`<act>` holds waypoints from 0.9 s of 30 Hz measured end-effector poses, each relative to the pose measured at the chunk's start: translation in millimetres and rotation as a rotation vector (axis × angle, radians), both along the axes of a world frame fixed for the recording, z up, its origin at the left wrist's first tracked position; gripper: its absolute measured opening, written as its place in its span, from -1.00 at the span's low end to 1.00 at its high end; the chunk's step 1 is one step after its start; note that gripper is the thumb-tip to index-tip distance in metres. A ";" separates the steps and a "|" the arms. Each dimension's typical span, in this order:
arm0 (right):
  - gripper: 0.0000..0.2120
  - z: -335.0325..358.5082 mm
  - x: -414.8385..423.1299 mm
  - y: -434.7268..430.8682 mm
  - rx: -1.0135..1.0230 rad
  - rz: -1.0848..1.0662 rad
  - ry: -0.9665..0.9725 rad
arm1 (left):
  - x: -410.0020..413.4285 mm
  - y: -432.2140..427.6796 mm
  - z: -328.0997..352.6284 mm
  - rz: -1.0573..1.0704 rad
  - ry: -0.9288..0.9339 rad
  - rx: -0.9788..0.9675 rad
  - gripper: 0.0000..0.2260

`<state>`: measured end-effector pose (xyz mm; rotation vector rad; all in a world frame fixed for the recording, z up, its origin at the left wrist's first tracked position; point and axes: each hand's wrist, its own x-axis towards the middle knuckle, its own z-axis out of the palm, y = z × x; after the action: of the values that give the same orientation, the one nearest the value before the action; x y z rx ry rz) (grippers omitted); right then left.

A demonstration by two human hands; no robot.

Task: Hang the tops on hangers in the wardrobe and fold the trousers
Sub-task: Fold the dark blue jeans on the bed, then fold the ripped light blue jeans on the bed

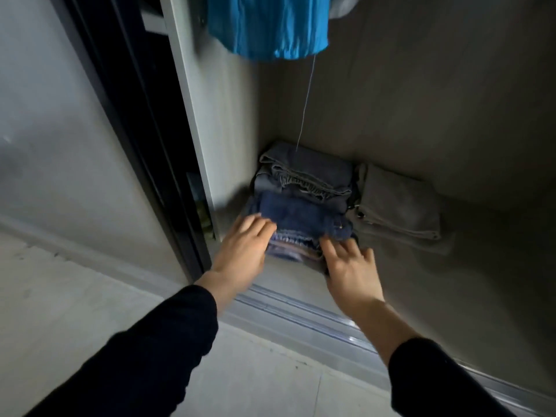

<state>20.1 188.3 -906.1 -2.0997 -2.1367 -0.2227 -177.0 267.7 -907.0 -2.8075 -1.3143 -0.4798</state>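
A stack of folded trousers lies on the wardrobe floor point(451, 266) in the back left corner. Dark blue jeans point(301, 213) lie at the stack's front, and grey-blue elastic-waist trousers point(304, 171) lie behind them. My left hand point(245, 246) rests with straight fingers on the left front edge of the jeans. My right hand point(350, 263) touches the right front edge, fingers spread. A folded grey pair point(397, 203) lies just right of the stack. A bright blue top point(267, 25) hangs above, with a thin thread dangling from its hem.
The wardrobe's light side panel point(192, 94) and a dark sliding door point(141, 130) stand at the left. A metal sliding track point(316, 314) runs along the wardrobe's front edge. Pale floor point(90, 296) lies below it. Something white point(343, 6) hangs beside the blue top.
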 end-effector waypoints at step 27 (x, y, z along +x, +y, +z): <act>-0.21 -100.5 -12.8 36.3 -0.446 0.009 0.158 | -3.6 27.5 -97.2 0.235 0.135 -0.242 -0.35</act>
<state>7.3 224.6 -1006.7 -2.2307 -2.2569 0.4478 -180.6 295.2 -1004.3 -2.7496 -1.7469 -0.1296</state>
